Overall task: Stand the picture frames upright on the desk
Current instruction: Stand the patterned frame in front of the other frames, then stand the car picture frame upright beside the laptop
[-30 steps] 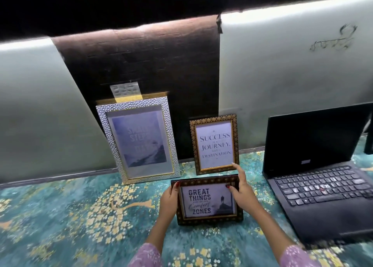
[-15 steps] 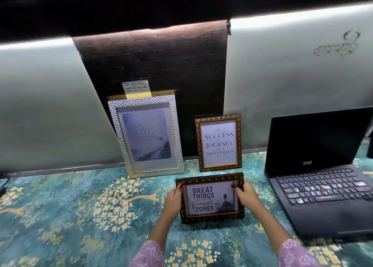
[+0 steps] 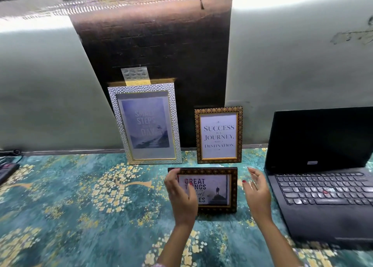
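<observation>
A small dark patterned landscape frame (image 3: 214, 190) reading "Great things" stands upright on the teal floral desk (image 3: 80, 206). My left hand (image 3: 181, 196) is in front of its left part, fingers and thumb apart, covering some of the print. My right hand (image 3: 256, 192) hovers just right of the frame, fingers spread, apart from it. Behind, a tall silver frame (image 3: 145, 125) and a brown-gold "Success" frame (image 3: 219, 135) stand upright, the silver one leaning on the wall.
An open black laptop (image 3: 323, 186) sits close on the right, next to my right hand. A dark device (image 3: 6, 169) with a cable lies at the left edge. The wall runs right behind the frames.
Both hands have come off the small frame's sides; the right one moved away to the right, the left one slid in front of it. The frame stays standing.
</observation>
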### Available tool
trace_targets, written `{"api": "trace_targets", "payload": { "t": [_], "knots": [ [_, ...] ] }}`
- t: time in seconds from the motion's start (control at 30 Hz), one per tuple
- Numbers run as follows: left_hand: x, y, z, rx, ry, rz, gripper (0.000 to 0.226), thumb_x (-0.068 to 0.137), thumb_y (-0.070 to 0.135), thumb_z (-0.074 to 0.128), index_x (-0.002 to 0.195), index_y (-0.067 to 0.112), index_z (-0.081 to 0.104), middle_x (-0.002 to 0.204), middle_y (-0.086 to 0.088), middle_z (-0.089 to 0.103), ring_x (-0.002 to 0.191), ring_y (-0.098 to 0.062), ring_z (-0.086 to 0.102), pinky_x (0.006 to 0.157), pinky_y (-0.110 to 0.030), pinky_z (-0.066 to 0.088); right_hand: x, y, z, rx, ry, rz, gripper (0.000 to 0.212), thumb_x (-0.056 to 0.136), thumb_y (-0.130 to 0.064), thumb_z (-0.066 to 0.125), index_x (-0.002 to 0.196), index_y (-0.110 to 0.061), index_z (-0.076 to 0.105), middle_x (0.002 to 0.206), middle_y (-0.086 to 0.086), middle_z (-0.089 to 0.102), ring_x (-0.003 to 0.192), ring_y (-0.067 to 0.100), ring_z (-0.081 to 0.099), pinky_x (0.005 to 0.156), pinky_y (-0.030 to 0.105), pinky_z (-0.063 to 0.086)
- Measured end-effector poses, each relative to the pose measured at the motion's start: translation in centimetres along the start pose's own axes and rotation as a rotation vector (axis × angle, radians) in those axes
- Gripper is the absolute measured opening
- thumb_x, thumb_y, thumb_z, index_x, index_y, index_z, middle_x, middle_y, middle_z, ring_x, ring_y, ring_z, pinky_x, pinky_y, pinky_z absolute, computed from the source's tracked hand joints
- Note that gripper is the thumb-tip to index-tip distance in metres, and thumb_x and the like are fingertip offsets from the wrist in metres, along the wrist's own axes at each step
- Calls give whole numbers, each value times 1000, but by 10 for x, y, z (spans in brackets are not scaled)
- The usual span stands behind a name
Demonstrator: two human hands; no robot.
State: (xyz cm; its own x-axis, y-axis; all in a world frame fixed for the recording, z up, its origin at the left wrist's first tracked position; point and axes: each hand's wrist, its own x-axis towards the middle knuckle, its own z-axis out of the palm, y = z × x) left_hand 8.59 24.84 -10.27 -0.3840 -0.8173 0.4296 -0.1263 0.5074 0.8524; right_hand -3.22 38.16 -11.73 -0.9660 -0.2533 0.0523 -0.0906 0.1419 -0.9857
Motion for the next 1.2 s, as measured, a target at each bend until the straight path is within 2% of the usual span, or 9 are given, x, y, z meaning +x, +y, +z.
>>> {"api": "trace_targets", "payload": {
  "t": [0.1,0.2,0.3,0.53,0.63,0.73,0.9,1.07,1.2],
  "knots": [
    [-24,8,11,40,-123,101,47,74,-2,50,114,21,41,115,4,44,114,-9,41,106,-14,28,-14,2,-20,36,-1,-26,35,85,4,53,111,-18,51,115,2,55,113,12,49,107,34,35],
    [-49,25,19,-3,-314,47,44,78,4,47,115,27,40,116,3,44,112,-10,43,103,-28,36,-30,-1,-48,64,37,-24,36,85,4,53,109,-22,50,114,1,56,115,14,50,106,33,35],
    [-68,41,22,-20,-478,2,44,84,6,47,126,17,41,120,5,41,118,-23,46,102,-41,41,-53,-7,-78,-4,68,-55,38,85,1,54,111,-26,48,111,-12,56,113,13,50,99,27,38],
    [-111,86,37,-77,-686,129,52,85,10,54,134,17,35,138,7,37,136,-13,31,116,-33,27,-99,-18,-157,-59,196,-62,41,89,-8,52,125,-26,45,127,-5,48,119,11,43,102,31,34],
    [-130,108,46,-108,-729,97,53,86,8,54,134,14,34,142,-4,39,137,-18,31,114,-32,25,-109,-29,-186,-86,213,-87,43,89,-7,52,125,-28,43,128,-8,45,116,10,44,100,37,38],
    [-146,129,62,-119,-764,117,53,86,9,53,134,15,34,139,1,39,134,-17,34,110,-26,25,-112,-35,-216,-118,246,-85,43,89,-7,52,129,-23,45,126,-10,44,109,28,54,95,49,44],
    [-166,165,111,-143,-745,111,53,84,5,55,134,12,37,138,-5,43,131,-16,37,112,-29,28,-91,-28,-275,-122,280,-85,43,89,-6,53,128,-21,46,120,-6,49,110,52,48,93,61,41],
    [-196,218,195,-172,-662,54,51,81,-1,56,130,5,42,134,-9,48,127,-19,43,103,-10,22,-39,-15,-363,-109,249,-103,43,87,-4,55,126,-22,49,120,-7,51,116,23,53,99,45,43],
    [-226,266,273,-196,-686,39,51,81,-3,55,130,4,42,133,-9,48,126,-18,43,101,-11,23,8,2,-439,-183,235,-161,44,85,-4,58,120,-29,49,126,-10,50,118,5,45,96,26,38]
  ]
}}
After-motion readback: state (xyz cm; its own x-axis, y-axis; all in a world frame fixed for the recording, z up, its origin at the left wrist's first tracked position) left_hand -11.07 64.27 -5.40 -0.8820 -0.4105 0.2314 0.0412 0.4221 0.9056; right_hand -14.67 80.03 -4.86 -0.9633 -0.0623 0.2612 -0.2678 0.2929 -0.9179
